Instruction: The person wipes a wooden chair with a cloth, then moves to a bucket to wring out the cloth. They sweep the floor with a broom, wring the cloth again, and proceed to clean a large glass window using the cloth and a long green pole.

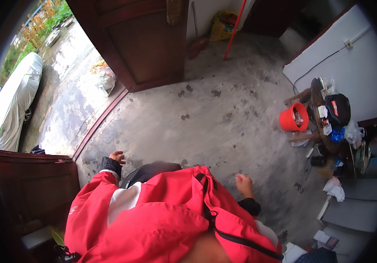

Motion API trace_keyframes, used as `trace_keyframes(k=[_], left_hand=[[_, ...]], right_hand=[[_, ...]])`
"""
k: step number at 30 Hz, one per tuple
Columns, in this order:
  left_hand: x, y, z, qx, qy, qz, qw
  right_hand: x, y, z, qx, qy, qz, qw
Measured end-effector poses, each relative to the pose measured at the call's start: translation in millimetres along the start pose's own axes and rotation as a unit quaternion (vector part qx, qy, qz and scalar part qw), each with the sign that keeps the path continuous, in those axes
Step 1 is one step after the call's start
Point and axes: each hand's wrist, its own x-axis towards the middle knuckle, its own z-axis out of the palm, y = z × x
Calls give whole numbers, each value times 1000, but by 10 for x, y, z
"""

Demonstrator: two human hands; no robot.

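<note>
My left hand hangs at my side near the doorway, its fingers loosely apart and nothing seen in it. On the other side, my right hand is held out over the concrete floor, fingers curled in, with no object showing in it. Both arms are in a red jacket with dark cuffs and white patches. Neither hand touches anything that I can see. Closest to the left hand is the red door sill.
A dark wooden door leaf stands ahead; another door leaf is at left. Outside are a covered car and a plastic bag. To the right, a red bucket stands by a cluttered wooden table. A red pole leans ahead.
</note>
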Motion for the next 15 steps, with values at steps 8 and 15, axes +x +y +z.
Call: trace_keyframes(k=[8,15], left_hand=[[145,682,699,-70,53,-125,988],[1329,1389,1381,-152,-11,-194,969]], right_hand=[[2720,-1219,-431,76,-110,-134,982],[5001,-1700,-662,53,-163,-178,969]])
